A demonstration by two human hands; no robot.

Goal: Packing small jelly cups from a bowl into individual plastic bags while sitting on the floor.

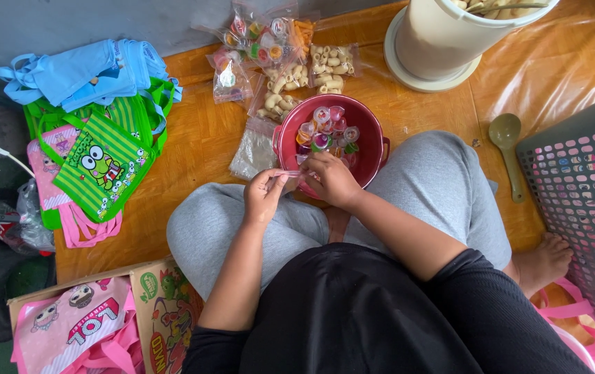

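Clear plastic bag: small transparent bag [290, 174], pinched between both hands just in front of the red bowl, above the lap.
Cloth bags: pile of blue, green-striped and pink cartoon-print tote bags [96, 138] on the wooden floor, far left, well apart from the hands.
Cardboard box: open box [166, 305] at lower left, holding more pink printed bags.
Left hand: left hand [264, 197]; fingers clenched on the left edge of the clear plastic bag.
Filled packets: sealed clear packets of pale puffed snacks and coloured jelly cups [280, 59], lying on the floor beyond the bowl.
Red bowl: round red plastic bowl [374, 149] between the knees, holding small coloured jelly cups [325, 128].
Right hand: right hand [332, 179]; fingers grasping the right edge of the bag, at the bowl's near rim.
Spoon: green plastic spoon [507, 149] on the floor, right, beside a grey perforated basket [581, 201].
Risk: judged, thin film may slip or tear if pulled unevenly; a nudge of the rim could tip the bowl and spill the cups.
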